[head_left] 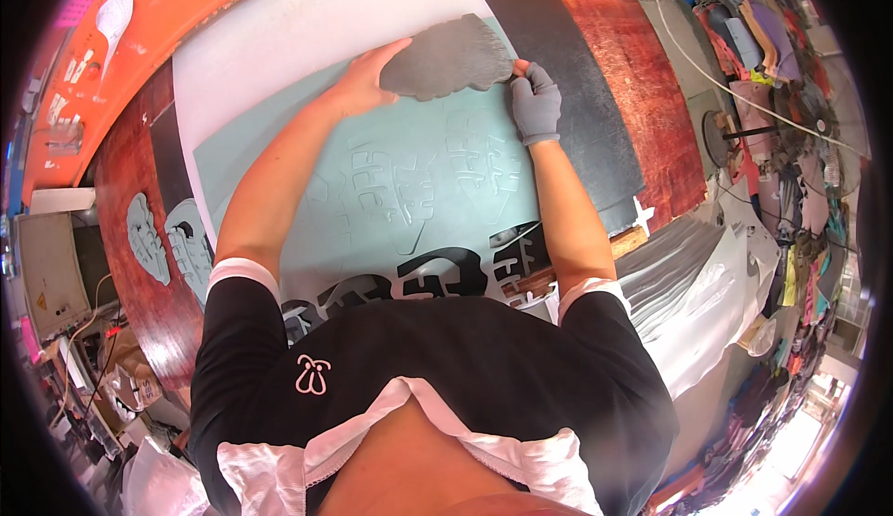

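Note:
A dark grey slab-like piece (446,59) with a scalloped edge and streaked surface lies over the far part of a pale blue-green sheet (270,167). My bare left hand (366,79) grips its left end, with the thumb and fingers spread along that edge. At its right end, my right hand (535,102), in a grey glove with bare fingertips, pinches the corner with curled fingers. Pressed or cut outlines of strap-like shapes (395,186) mark the sheet between my forearms. What kind of piece the grey slab is, I cannot make out.
Two cut blue-green pieces (146,239) rest on the reddish board (153,325) at left. Black cut-out shapes (442,272) lie near my body. A white sheet (242,60) is beneath at the far left. Stacked pale sheets (688,279) and a fan (716,139) stand at right.

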`<state>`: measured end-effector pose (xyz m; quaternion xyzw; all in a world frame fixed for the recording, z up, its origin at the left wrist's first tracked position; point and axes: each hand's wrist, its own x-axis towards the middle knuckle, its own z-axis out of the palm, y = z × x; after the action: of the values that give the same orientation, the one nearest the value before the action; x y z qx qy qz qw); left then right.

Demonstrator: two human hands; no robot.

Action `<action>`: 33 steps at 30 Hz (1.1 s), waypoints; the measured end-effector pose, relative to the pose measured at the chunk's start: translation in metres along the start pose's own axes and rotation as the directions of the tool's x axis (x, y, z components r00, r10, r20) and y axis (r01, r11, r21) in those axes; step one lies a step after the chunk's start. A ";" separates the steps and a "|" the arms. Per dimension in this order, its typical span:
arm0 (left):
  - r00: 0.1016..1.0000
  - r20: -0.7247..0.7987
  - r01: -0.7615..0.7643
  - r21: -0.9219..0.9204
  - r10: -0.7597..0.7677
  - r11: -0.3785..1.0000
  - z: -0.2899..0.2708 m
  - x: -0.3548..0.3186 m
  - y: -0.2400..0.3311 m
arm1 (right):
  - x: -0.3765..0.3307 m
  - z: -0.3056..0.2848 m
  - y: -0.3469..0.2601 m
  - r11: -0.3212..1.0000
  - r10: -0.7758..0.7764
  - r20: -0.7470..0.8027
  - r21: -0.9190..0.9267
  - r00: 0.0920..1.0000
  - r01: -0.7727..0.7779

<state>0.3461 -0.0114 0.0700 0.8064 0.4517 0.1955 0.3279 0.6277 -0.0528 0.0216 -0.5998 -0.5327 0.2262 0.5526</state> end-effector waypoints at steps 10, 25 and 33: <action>0.982 0.154 0.120 -0.069 -0.108 0.990 -0.003 0.091 0.039 | 0.009 -0.015 -0.003 0.921 0.197 0.210 0.296 0.958 -0.254; 0.991 0.062 0.115 0.094 -0.121 0.989 0.033 0.162 0.015 | 0.004 -0.013 -0.001 0.949 0.056 0.153 0.299 0.987 -0.101; 0.995 0.063 0.052 0.311 -0.075 0.949 0.006 0.112 0.011 | -0.002 -0.014 -0.011 0.896 -0.291 0.291 -0.250 0.911 0.366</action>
<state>0.4137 0.0784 0.0758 0.8395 0.4899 0.0818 0.2204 0.6352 -0.0624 0.0350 -0.5443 -0.7193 0.1183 0.4152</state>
